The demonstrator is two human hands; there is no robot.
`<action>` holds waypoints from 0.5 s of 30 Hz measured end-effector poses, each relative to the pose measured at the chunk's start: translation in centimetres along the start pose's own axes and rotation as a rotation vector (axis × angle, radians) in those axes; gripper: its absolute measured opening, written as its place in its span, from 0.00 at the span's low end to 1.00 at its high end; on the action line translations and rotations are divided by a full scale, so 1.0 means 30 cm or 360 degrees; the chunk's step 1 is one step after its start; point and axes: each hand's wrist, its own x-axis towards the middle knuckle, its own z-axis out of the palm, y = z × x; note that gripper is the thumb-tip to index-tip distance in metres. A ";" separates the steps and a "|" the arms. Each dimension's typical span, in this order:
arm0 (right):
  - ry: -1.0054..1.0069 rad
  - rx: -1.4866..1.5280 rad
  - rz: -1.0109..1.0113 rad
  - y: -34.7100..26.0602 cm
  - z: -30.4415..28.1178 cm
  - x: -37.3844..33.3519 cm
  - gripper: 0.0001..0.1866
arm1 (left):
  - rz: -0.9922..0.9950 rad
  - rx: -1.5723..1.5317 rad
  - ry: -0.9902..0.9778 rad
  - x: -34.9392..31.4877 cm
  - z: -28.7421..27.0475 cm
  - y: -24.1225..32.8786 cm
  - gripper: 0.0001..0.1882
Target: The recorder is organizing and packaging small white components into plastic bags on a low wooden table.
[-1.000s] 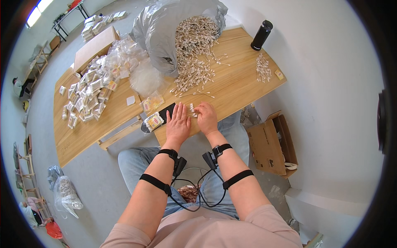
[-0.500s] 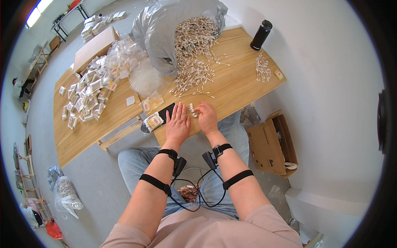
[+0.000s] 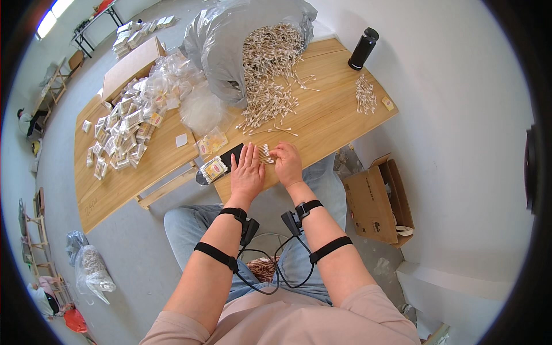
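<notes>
My left hand lies flat with fingers stretched over a row of cotton swabs near the table's front edge. The swabs' white tips show to the right of its fingers. My right hand is closed, its bent fingertips at the right ends of these swabs; exactly what they pinch is partly hidden. Left of my left hand is a dark flat strip, partly covered by a clear pack of cotton swabs with a yellow label. Just behind this pack lies a flat clear bag with yellow print.
A large heap of loose swabs spills from a grey plastic bag. Filled packs cover the table's left. A black bottle and a small swab pile are at right. A cardboard box stands on the floor.
</notes>
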 end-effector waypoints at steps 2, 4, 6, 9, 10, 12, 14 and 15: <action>-0.0003 0.0002 0.0002 -0.002 -0.001 0.000 0.09 | -0.0001 0.0003 -0.0002 -0.001 0.001 -0.001 0.31; -0.0010 -0.0006 -0.0001 -0.005 -0.004 0.001 0.09 | -0.0001 0.0005 -0.0004 -0.001 0.000 0.000 0.31; -0.0030 -0.0017 -0.0007 -0.001 -0.007 0.001 0.09 | -0.0006 -0.0007 -0.0015 0.000 0.000 0.000 0.31; -0.0037 -0.0035 -0.0009 0.002 -0.003 0.001 0.08 | -0.0001 -0.0006 -0.0002 0.001 0.000 0.000 0.31; -0.0023 -0.0042 -0.0006 0.002 -0.001 0.001 0.08 | -0.0001 -0.0006 -0.0001 0.001 0.001 0.000 0.31; -0.0004 -0.0043 -0.0002 -0.008 0.000 0.003 0.08 | -0.0002 -0.0006 -0.0008 -0.001 -0.001 0.000 0.31; 0.0015 -0.0043 0.0002 -0.011 0.001 0.003 0.08 | 0.0002 0.0004 -0.0002 0.000 -0.002 0.000 0.31; -0.0001 -0.0038 0.0005 -0.009 0.003 0.003 0.08 | 0.0006 0.0013 0.0003 0.000 -0.002 0.000 0.31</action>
